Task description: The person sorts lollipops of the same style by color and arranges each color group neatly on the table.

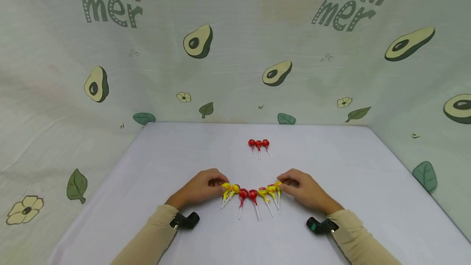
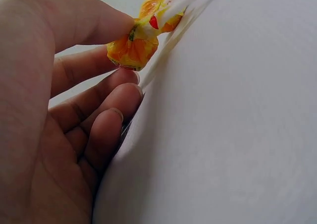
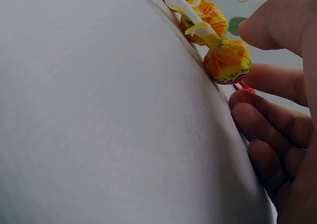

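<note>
Several wrapped lollipops form a curved row between the hands, two red ones in the middle and yellow ones on both sides. At the row's left end my left hand pinches a yellow lollipop by its head, thumb on top and forefinger behind. On the other side my right hand is at the rightmost yellow lollipop; its forefinger lies right behind the head, while the thumb stands apart from it. A red lollipop lies mid-row, its white stick toward me.
Farther back on the white table, three red lollipops lie side by side, sticks toward me. Behind the table hangs a cloth printed with avocados and leaves. Each wrist wears a black camera.
</note>
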